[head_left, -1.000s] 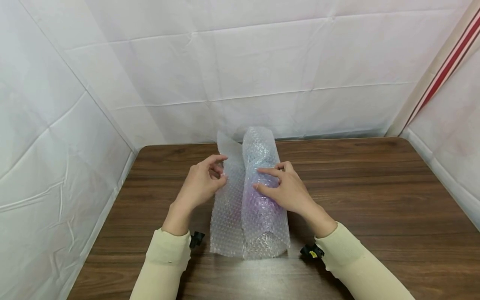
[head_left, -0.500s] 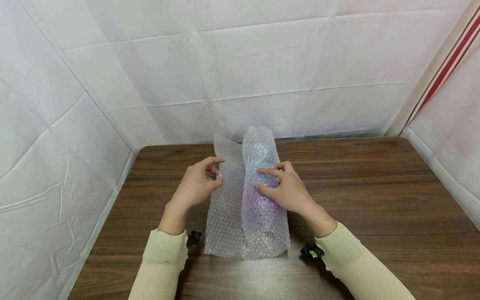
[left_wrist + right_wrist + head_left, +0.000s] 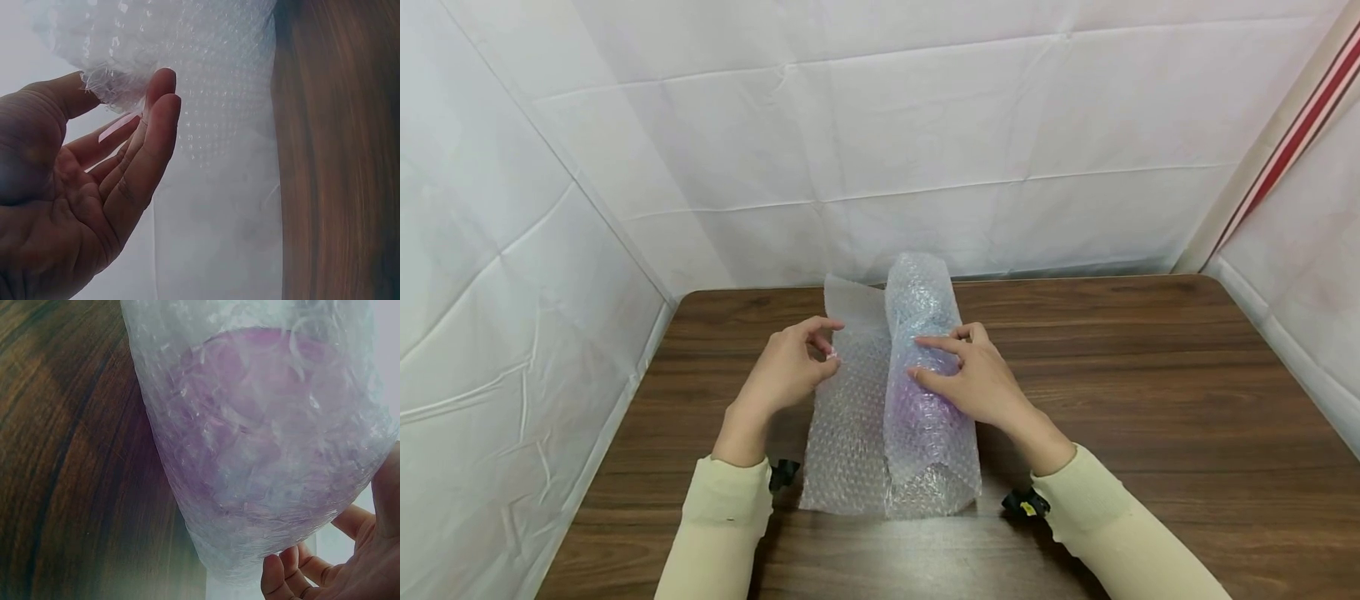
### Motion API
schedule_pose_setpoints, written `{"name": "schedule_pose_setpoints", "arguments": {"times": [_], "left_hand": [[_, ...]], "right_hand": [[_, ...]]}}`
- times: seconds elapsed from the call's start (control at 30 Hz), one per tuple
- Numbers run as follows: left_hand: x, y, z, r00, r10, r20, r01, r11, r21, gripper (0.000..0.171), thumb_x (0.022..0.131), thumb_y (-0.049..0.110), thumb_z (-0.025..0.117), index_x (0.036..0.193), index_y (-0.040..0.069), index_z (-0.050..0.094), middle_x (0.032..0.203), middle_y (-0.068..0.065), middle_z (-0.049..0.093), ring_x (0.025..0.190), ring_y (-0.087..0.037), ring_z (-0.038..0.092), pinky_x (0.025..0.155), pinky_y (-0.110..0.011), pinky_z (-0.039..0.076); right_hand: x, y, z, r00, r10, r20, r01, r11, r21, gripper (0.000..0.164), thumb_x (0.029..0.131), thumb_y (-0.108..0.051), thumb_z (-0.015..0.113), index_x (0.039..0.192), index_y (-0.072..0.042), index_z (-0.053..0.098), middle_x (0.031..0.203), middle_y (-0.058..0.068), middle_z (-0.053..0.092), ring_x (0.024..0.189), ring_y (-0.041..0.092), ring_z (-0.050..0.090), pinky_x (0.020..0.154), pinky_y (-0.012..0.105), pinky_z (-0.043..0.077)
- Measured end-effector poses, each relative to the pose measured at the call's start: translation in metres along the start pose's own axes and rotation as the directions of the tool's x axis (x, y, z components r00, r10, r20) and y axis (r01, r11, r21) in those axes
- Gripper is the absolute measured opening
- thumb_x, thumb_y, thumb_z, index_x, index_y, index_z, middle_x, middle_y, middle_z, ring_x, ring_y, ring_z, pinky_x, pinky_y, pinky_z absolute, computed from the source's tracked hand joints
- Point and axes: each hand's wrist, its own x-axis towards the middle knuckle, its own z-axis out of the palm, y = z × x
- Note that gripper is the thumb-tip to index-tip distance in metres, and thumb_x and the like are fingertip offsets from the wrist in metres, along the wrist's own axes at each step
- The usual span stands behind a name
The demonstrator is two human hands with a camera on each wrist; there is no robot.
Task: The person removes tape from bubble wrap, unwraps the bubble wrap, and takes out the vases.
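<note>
A sheet of clear bubble wrap [image 3: 846,450] lies on the table, its right part rolled around a cylindrical object [image 3: 262,437] that shows purple and bluish through the layers. The object itself is covered. My left hand [image 3: 782,371] pinches the left edge of the loose flap, which is bunched at its thumb and fingers in the left wrist view. From the right, my right hand [image 3: 981,379] rests on the roll [image 3: 921,292], index finger and thumb stretched across its top. In the right wrist view its fingertips touch the wrap's surface.
The dark wood-grain table [image 3: 1112,358] stands against white sheeting [image 3: 880,142] at the back and sides. Both forearms wear pale sleeves, with a small black device [image 3: 1026,502] strapped at each wrist.
My left hand has moved left and slightly toward me, drawing the flap's edge with it, so more of the flap lies spread out. The right hand and the roll have stayed put.
</note>
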Motion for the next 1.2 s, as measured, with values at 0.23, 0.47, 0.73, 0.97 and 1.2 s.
{"name": "schedule_pose_setpoints", "arguments": {"times": [0.23, 0.47, 0.73, 0.97, 1.2], "left_hand": [[0.000, -0.004, -0.002, 1.000, 0.007, 0.011, -0.007, 1.000, 0.009, 0.048, 0.094, 0.008, 0.071, 0.141, 0.008, 0.062, 0.103, -0.010, 0.068, 0.070, -0.015, 0.061, 0.062, -0.030, 0.053], [0.000, -0.008, -0.003, 0.999, -0.010, 0.031, 0.009, 1.000, 0.013, 0.046, 0.094, 0.007, 0.070, 0.139, 0.007, 0.063, 0.103, -0.012, 0.068, 0.066, -0.014, 0.058, 0.058, -0.029, 0.050], [0.001, -0.012, -0.003, 0.998, -0.031, 0.061, 0.030, 0.999, 0.016, 0.046, 0.094, 0.006, 0.070, 0.140, 0.007, 0.063, 0.103, -0.013, 0.067, 0.060, -0.013, 0.058, 0.057, -0.030, 0.049], [0.002, -0.012, -0.003, 0.996, -0.047, 0.081, 0.045, 0.999, 0.018, 0.046, 0.094, 0.005, 0.070, 0.139, 0.007, 0.063, 0.100, -0.012, 0.065, 0.058, -0.013, 0.059, 0.057, -0.029, 0.051], [0.003, -0.015, -0.002, 0.994, -0.057, 0.093, 0.055, 0.998, 0.020, 0.046, 0.093, 0.005, 0.070, 0.139, 0.006, 0.063, 0.096, -0.011, 0.064, 0.056, -0.013, 0.060, 0.056, -0.029, 0.052]], "right_hand": [[0.001, 0.001, 0.000, 1.000, -0.004, -0.006, 0.004, 1.000, -0.004, 0.053, 0.090, -0.053, 0.078, 0.138, -0.032, 0.068, 0.123, 0.010, 0.045, 0.081, 0.019, 0.050, 0.065, 0.031, 0.045], [0.001, 0.002, 0.000, 1.000, -0.008, -0.012, 0.008, 1.000, -0.011, 0.054, 0.089, -0.053, 0.078, 0.138, -0.032, 0.069, 0.124, 0.010, 0.046, 0.081, 0.019, 0.050, 0.065, 0.031, 0.044], [0.001, 0.001, 0.001, 1.000, -0.013, -0.018, 0.013, 1.000, -0.014, 0.053, 0.089, -0.053, 0.078, 0.137, -0.032, 0.069, 0.124, 0.011, 0.046, 0.081, 0.019, 0.051, 0.066, 0.032, 0.045], [0.000, 0.001, 0.000, 1.000, -0.012, -0.014, 0.011, 1.000, -0.017, 0.054, 0.089, -0.053, 0.078, 0.138, -0.032, 0.068, 0.124, 0.011, 0.046, 0.080, 0.019, 0.052, 0.066, 0.032, 0.045], [0.000, 0.002, -0.001, 1.000, -0.001, -0.008, 0.001, 1.000, -0.010, 0.055, 0.090, -0.054, 0.077, 0.139, -0.032, 0.067, 0.124, 0.011, 0.045, 0.080, 0.019, 0.051, 0.065, 0.031, 0.045]]}}
